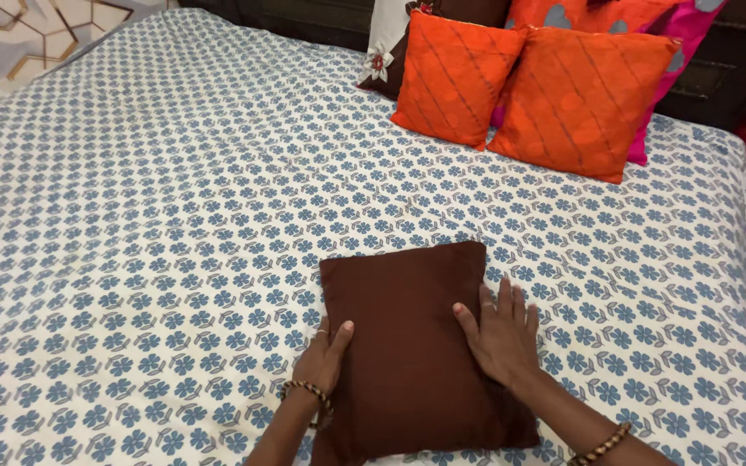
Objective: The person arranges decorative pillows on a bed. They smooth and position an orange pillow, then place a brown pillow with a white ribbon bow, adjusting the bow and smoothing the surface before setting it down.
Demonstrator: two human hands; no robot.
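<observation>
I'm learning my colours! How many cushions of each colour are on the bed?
Brown: 2, the brown cushion under the left hand and right hand, and a brown and white cushion at the back
Orange: 2, left orange cushion, right orange cushion
Pink: 1, pink cushion
Total: 5

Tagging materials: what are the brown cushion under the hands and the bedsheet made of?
Brown cushion: looks like matte woven fabric, no shine, soft creases at the edges. Bedsheet: probably thin printed cotton, flat finish, blue floral print, small wrinkles.
</observation>
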